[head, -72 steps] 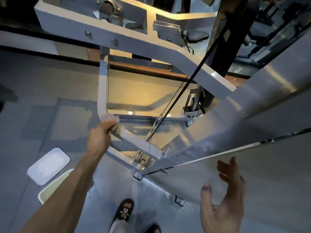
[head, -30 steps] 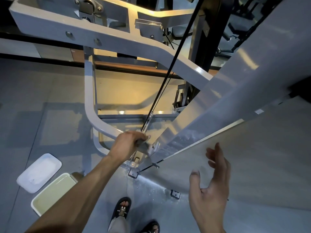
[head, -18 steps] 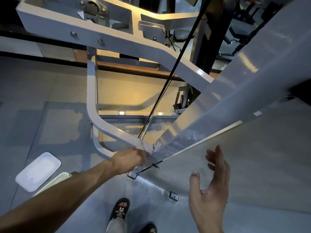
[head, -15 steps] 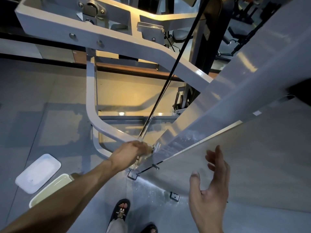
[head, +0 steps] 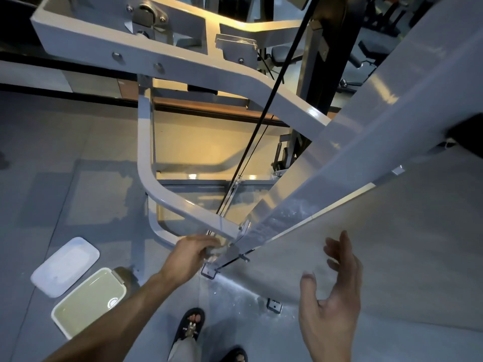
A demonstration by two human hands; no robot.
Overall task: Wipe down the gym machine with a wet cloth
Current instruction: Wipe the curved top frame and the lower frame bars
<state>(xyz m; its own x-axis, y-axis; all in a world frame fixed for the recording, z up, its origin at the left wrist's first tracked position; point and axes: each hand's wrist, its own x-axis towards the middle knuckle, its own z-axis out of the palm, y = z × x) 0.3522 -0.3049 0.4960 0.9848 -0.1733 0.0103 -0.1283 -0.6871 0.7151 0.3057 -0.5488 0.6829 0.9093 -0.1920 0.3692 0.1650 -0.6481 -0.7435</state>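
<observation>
Now our left hand bunches the mostly hidden cloth against the machine frame; right hand hangs spread, empty.

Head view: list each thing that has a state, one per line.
left hand: closed on the cloth, low on the frame
cloth: bunched, pressed to the frame
right hand: open, empty, off the machine
container: open, liquid inside
lid: off, flat beside the container

The left hand with the cloth now sits lower on the gym machine, down from the bend to the joint.
</observation>
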